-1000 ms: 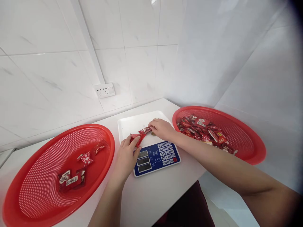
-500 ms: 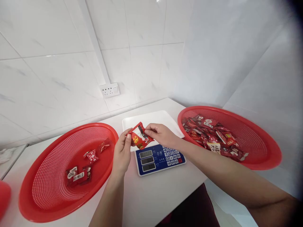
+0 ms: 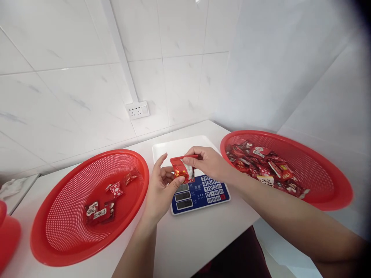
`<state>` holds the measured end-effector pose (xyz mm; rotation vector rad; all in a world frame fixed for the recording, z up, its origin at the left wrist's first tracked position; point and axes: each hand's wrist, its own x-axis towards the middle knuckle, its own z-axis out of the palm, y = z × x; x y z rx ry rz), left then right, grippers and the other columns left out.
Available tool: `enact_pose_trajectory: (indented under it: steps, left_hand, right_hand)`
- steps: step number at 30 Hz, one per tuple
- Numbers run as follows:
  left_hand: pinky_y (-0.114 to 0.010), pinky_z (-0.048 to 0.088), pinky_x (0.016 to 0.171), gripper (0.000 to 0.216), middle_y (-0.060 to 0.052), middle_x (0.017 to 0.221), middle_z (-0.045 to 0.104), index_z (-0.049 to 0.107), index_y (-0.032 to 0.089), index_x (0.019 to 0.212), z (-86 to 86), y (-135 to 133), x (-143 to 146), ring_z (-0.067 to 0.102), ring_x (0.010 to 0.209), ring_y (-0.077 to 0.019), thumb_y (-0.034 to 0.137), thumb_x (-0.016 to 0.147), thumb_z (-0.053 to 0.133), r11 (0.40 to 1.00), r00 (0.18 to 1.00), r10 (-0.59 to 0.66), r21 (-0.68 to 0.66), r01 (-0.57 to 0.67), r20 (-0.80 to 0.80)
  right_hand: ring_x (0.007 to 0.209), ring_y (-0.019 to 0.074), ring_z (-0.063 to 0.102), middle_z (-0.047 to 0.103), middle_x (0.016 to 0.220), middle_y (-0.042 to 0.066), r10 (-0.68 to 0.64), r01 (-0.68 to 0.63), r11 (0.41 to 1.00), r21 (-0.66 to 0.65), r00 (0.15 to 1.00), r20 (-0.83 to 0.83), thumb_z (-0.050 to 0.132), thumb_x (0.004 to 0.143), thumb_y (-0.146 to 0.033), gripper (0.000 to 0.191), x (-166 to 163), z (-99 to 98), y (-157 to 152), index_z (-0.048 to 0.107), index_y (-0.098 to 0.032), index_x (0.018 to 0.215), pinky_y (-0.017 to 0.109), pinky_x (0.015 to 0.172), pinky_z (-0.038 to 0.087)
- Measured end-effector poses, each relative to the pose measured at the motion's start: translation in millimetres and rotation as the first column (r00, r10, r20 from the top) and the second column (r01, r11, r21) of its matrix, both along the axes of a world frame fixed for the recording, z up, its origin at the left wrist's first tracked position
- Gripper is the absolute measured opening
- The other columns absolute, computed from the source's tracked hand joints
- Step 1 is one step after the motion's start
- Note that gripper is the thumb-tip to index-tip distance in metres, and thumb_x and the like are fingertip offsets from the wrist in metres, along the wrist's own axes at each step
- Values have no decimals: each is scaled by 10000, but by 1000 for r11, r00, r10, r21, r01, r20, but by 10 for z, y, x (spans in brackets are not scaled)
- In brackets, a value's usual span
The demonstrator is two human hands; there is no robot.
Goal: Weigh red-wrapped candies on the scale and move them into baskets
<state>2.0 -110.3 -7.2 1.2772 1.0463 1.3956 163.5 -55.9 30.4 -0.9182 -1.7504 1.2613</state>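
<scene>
A small red snack packet (image 3: 180,167) with gold and white print is held over the front of a weighing scale (image 3: 197,193). My right hand (image 3: 205,160) pinches its top edge at the right, hiding that corner. At the packet's lower left, my left hand (image 3: 165,183) has its thumb against the front and the middle fingers curled behind; its index finger points upward. Under the hands show the scale's white pan (image 3: 168,148) and blue keypad panel. The display digits are too dim to read.
On the left stands a red mesh basket (image 3: 58,247) with several small packets (image 3: 116,190) at its bottom. A second red basket (image 3: 327,185) at the right holds a heap of packets (image 3: 263,164). A wall socket (image 3: 138,111) sits behind the table; another red rim enters far left.
The packet has turned so its sealed edge lies level at the top, and it has shifted right. My left index finger has lifted off it. The view has shifted slightly.
</scene>
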Motion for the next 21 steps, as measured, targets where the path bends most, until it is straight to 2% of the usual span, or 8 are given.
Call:
enact_pose_trajectory:
  steps: [2,5,7,9,12,16,21]
  left_hand:
    - [-315,496,767,618,-19,908,637,375,244,1285,6,-12,1,622,829,-157,309,751,680,1000,1000,-3,13,3,18]
    - [-340,509,774,560,-56,961,656,405,226,1259,18,-21,-10,639,875,-188,353,774,654,996,995,-93,5,93,43]
    - [-339,512,780,547,-70,984,673,418,217,1246,31,-26,-17,649,888,-196,365,774,652,994,993,-105,2,105,56]
    - [-323,509,777,525,-59,961,692,428,219,1227,44,-31,-26,658,870,-187,370,776,650,999,997,-38,16,37,71]
    - [-304,499,768,522,-25,887,706,419,231,1227,53,-32,-55,662,819,-166,348,777,656,999,997,40,6,-41,64]
    - [-281,489,741,504,-9,857,697,475,224,1181,45,-8,-105,642,769,-145,292,735,698,996,999,-48,-73,48,-4]
    - [-240,483,677,360,12,778,651,589,199,1020,17,28,-123,606,723,-121,283,699,728,998,996,-42,-50,46,73]
  right_hand:
    - [540,92,549,584,599,-22,-47,47,999,-25,999,-25,648,740,-421,254,-6,9,-14,579,-181,693,255,539,480]
    - [529,88,541,585,580,-23,-109,106,993,-46,992,-62,663,722,-438,271,-19,14,-45,580,-184,676,250,534,481]
    - [539,92,555,593,589,-19,-123,119,991,-59,988,-88,659,727,-437,267,-16,12,-59,580,-185,685,253,542,493]
    - [573,98,581,612,630,-10,-109,103,992,-68,990,-92,639,748,-425,253,2,12,-57,574,-186,698,256,558,504]
    - [645,107,607,637,710,5,-19,16,996,-93,999,-31,612,779,-389,211,49,23,-30,571,-188,733,255,588,506]
    - [624,100,576,618,694,-5,59,-56,989,-134,998,16,623,769,-367,187,104,50,9,585,-185,775,254,577,479]
    - [548,73,498,563,612,-36,-6,7,999,-39,1000,14,650,736,-376,226,118,62,-1,561,-177,679,218,505,393]
